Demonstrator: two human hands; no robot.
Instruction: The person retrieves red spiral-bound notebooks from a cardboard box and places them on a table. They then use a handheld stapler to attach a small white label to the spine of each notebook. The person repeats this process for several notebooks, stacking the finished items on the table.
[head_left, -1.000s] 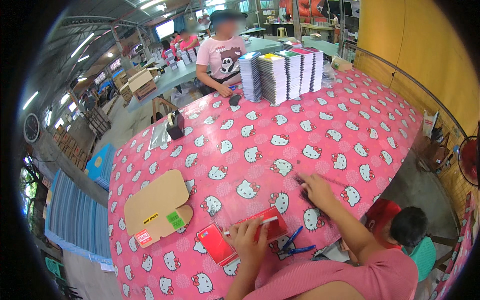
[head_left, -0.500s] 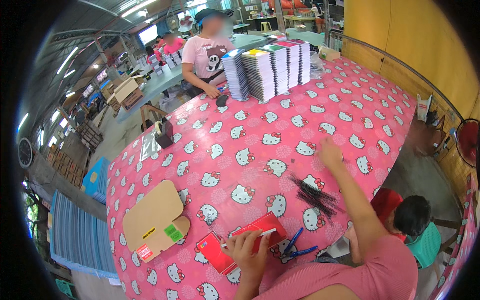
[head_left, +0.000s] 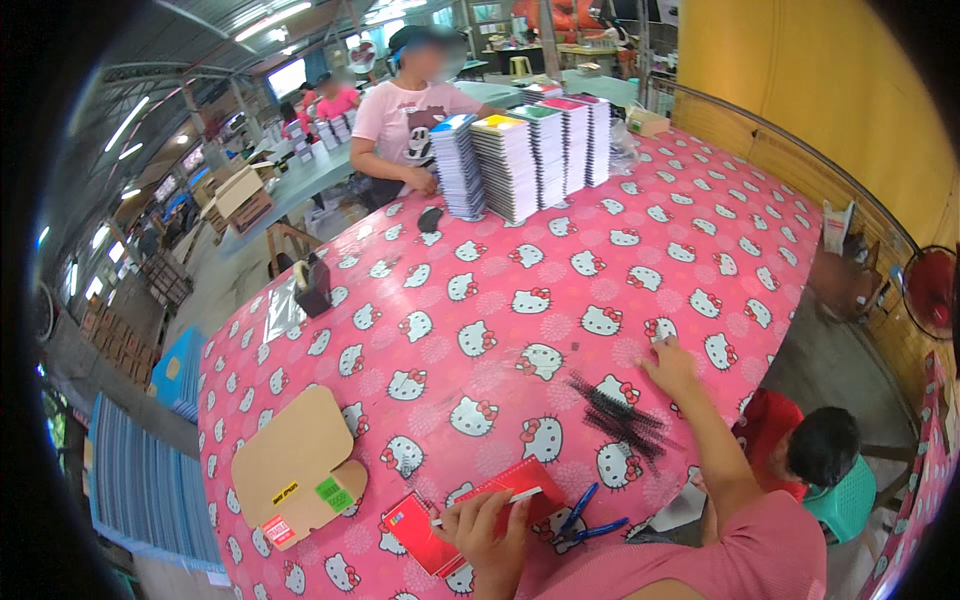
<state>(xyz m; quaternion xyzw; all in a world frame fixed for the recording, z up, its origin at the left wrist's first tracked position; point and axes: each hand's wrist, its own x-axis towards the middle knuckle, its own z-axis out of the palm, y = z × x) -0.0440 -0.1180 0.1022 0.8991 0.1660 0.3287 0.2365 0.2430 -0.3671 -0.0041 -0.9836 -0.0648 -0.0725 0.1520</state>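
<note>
My left hand is closed over a red spiral notebook near the table's front edge. A narrow white strip runs under its fingers; I cannot tell whether it is a page edge or a separate stick. More red cover shows behind the hand. My right hand hovers farther out, fingers apart, with nothing visible in it. Just to its left and nearer me lies a loose heap of black binding coils. Blue-handled pliers rest to the right of the notebook, their jaws partly hidden.
A folded brown cardboard piece lies at left, a tape dispenser beyond it. Tall notebook stacks stand at the far side beside a co-worker. Another person sits low at right. Blue stacks stand left of the table.
My right hand has come back toward me, nearer the coils, and its fingers look less blurred. The left hand keeps its hold on the notebook. The co-worker's far arm now reaches behind the stacks.
</note>
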